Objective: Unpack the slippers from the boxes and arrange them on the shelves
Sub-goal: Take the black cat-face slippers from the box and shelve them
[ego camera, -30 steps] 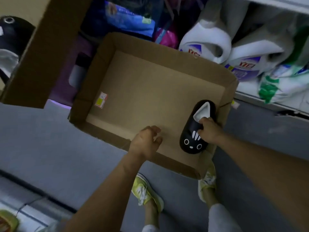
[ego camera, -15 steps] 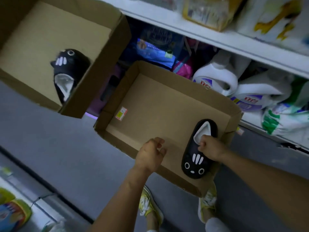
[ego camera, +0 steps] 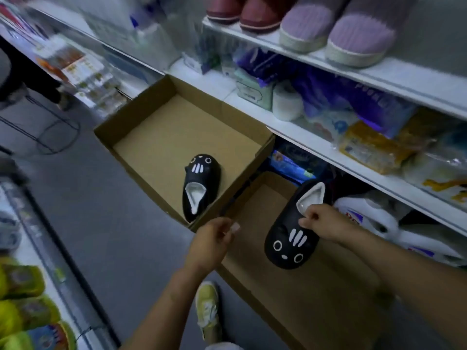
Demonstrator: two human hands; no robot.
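My right hand (ego camera: 326, 223) pinches a black cat-face slipper (ego camera: 290, 238) by the rim of its white-lined opening and holds it lifted over the lower cardboard box (ego camera: 316, 299). A matching black slipper (ego camera: 201, 183) lies in the upper cardboard box (ego camera: 141, 104), near its front right corner. My left hand (ego camera: 209, 241) hangs by that corner with its fingers loosely curled and nothing in them that I can make out. The white top shelf (ego camera: 379, 77) carries purple slippers (ego camera: 353, 34) and maroon slippers (ego camera: 242, 13).
Tissue packs and bagged goods (ego camera: 374, 145) fill the middle shelf. White detergent bottles (ego camera: 394, 223) stand on the bottom shelf, right of the lower box. My yellow shoe (ego camera: 207, 309) is on the grey aisle floor. Another rack with colourful packs (ego camera: 22, 311) lines the left.
My right hand has lifted the slipper up out of the lower box. My left hand has left that box's front edge. The view has tilted up, showing the upper shelves.
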